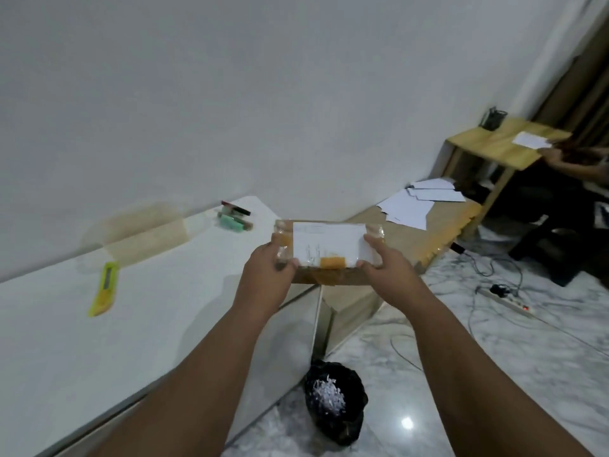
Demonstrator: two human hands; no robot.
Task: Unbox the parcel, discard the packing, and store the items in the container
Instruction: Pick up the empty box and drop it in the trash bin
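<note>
A: White wall behind, white matte table [66, 324] on the left, glossy marbled floor [461, 374] on the right. Grip status?

B: Both sets of fingers clamped on the parcel [326, 250]. Left hand [268, 272] wraps its left end, thumb on top. Right hand [389, 263] pinches the right end, thumb across the label corner.

A: Parcel itself?

B: Flat rectangular cardboard box, brown, shiny tape over it, white paper label on top. Held in the air just past the table's right corner, touching nothing else.

A: Surroundings?

B: Yellow plastic utility knife [103, 290] lies flat on the table, well apart. Clear plastic container [141, 235] near the wall, blurred. Black bin bag [334, 404] on the floor below the arms, shredded white paper inside. Loose white sheets [418, 202] on a low wooden surface beyond.
</note>
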